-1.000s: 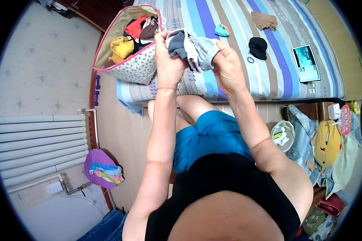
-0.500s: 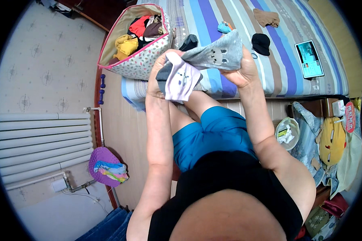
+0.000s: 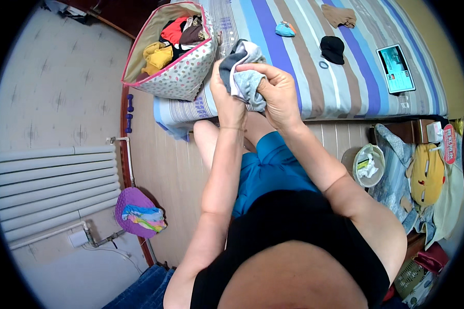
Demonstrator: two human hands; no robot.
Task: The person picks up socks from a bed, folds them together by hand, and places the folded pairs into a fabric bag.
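A bunched pair of socks [image 3: 248, 82], grey, dark grey and pale pink, sits between my two hands above the near edge of the bed. My left hand [image 3: 228, 103] is closed round their left side. With its thumb and fingers, my right hand [image 3: 279, 98] grips the light grey part. Folds hide how the socks lie inside one another. To the left of my hands stands a leaf-patterned fabric bag [image 3: 183, 72] with a pink rim, holding red, yellow, brown and black clothes [image 3: 158, 55].
On the striped bed [image 3: 314, 92] lie a small blue bundle [image 3: 285, 29], a black bundle [image 3: 332, 50], a ring-shaped band [image 3: 323, 65], a brown garment [image 3: 339, 16] and a lit tablet [image 3: 396, 69]. A waste bin [image 3: 379, 177] stands at right; dumbbells [image 3: 130, 123] lie on the floor at left.
The grey sock, stretched out between my hands before, is now gathered up with the pink and dark grey fabric. My right hand has moved left, close against my left hand.
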